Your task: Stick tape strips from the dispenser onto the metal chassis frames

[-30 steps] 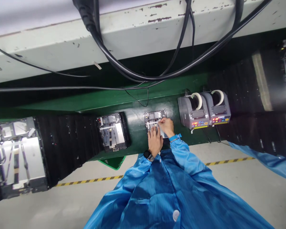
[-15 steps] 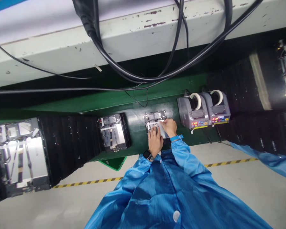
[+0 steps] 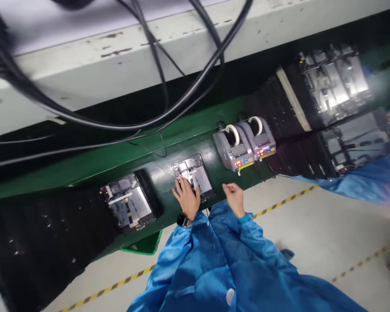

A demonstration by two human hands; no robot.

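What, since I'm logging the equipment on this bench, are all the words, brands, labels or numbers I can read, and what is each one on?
No text can be quoted with certainty.
Left tape dispenser's red display: lit digits, too blurred to read.
Right tape dispenser's red display: lit digits, also too blurred.
Colored buttons beneath them: any lettering is too small.
Open device under the left hand: no legible print.

Head-worn camera above, facing forward-down toward hands (image 3: 188,203).
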